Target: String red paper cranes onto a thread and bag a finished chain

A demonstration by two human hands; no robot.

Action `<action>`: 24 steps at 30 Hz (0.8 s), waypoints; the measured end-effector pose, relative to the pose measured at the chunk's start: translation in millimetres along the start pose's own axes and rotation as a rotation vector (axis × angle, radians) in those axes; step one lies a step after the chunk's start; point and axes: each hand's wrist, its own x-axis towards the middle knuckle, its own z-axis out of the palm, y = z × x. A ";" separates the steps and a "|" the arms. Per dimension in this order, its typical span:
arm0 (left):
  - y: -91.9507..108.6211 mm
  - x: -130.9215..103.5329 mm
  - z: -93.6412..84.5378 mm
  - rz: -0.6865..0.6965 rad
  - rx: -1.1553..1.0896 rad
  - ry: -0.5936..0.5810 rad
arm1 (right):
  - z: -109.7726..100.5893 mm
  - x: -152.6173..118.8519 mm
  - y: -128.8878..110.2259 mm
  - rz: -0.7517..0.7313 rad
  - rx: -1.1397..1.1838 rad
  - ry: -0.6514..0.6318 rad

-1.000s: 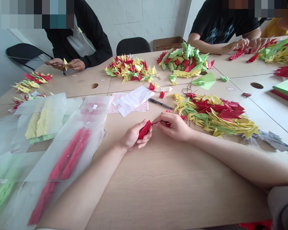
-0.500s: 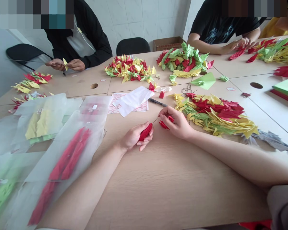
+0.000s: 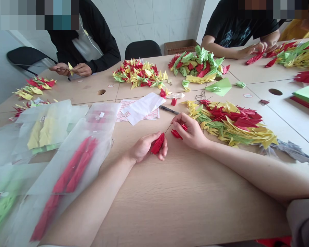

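My left hand (image 3: 148,146) is closed on a small bundle of folded red paper (image 3: 157,143) above the middle of the table. A thin dark string (image 3: 168,129) runs from this bundle up to my right hand (image 3: 186,128), whose thumb and index finger pinch it. More folded red paper (image 3: 176,134) shows beneath my right hand; whether the fingers hold it too is unclear. Just right of my right hand lies a pile of strung red, yellow and green folded paper (image 3: 231,120). A black pen (image 3: 169,110) lies beyond my fingers.
Plastic sleeves (image 3: 95,151) with red, yellow and green pieces cover the left side. White paper (image 3: 144,106) lies ahead. Multicoloured piles (image 3: 139,73) and green garlands (image 3: 201,65) stand farther back. Two persons in black work across the table (image 3: 144,195); green and red sheets (image 3: 307,94) lie right.
The fingers of my left hand have loosened a little and the red bundle shows more, tilted more upright. My right hand has shifted very slightly to the right.
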 end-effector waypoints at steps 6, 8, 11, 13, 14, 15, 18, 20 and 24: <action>0.1 2.2 -2.1 0.002 -0.182 -0.004 | -0.2 1.6 3.9 0.018 -0.040 -0.004; -0.5 3.1 -2.7 0.016 -0.204 -0.001 | 0.1 2.4 4.9 0.023 -0.057 0.009; -2.0 3.9 -3.2 0.049 -0.209 -0.007 | 0.4 3.0 6.5 0.031 -0.077 0.025; -2.7 3.9 -3.0 0.064 -0.185 -0.015 | 0.5 3.0 7.7 0.036 -0.088 0.031; -2.8 3.8 -2.6 0.070 -0.164 -0.015 | 0.5 2.9 8.4 0.034 -0.094 0.033; -2.9 3.6 -2.2 0.074 -0.143 -0.012 | 0.6 2.7 9.0 0.029 -0.101 0.033; -2.9 3.8 -0.7 0.075 -0.113 0.031 | 0.3 2.1 10.5 -0.025 -0.138 0.008; -2.8 4.8 -0.2 0.083 -0.142 0.072 | -0.1 1.0 10.6 -0.109 -0.207 0.004; -2.5 8.2 -0.9 0.135 -0.231 0.139 | -0.6 -3.3 8.2 -0.397 -0.440 -0.033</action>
